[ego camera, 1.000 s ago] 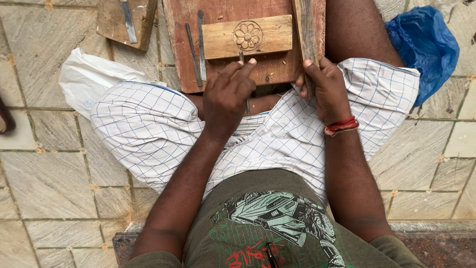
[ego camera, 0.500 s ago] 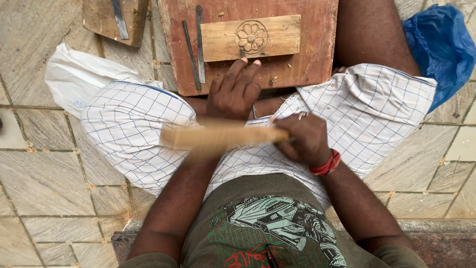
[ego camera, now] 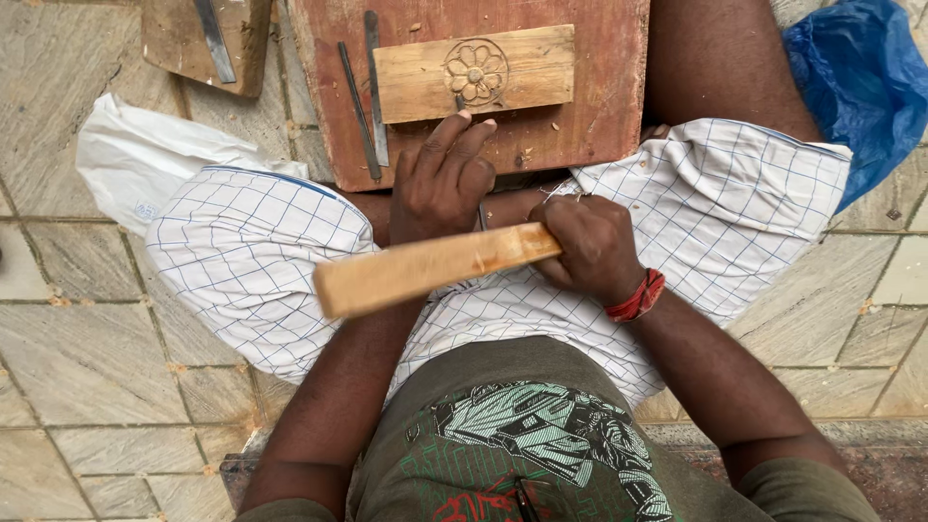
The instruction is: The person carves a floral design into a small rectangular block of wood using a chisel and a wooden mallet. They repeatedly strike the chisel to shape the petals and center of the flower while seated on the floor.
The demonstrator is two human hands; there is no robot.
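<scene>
Left to right: two metal chisels [ego camera: 367, 92] lie on the reddish board [ego camera: 599, 106]; the left hand [ego camera: 440, 179], fingers pinching a chisel, steadies it at the pale wood block [ego camera: 527, 72] with its carved flower [ego camera: 476, 72]; the right hand [ego camera: 590, 246], fingers closed, grips a wooden mallet [ego camera: 425, 269] above the lap.

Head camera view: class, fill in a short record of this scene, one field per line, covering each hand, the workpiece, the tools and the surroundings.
Left hand: left hand holds a thin chisel against the carved block
Right hand: right hand grips a wooden mallet, held level over the lap
Workpiece: pale wooden block with a carved flower, on a reddish board
Spare tools: two metal chisels lie on the board, left of the block
Surroundings: stone-tiled floor, white bag, blue bag
</scene>
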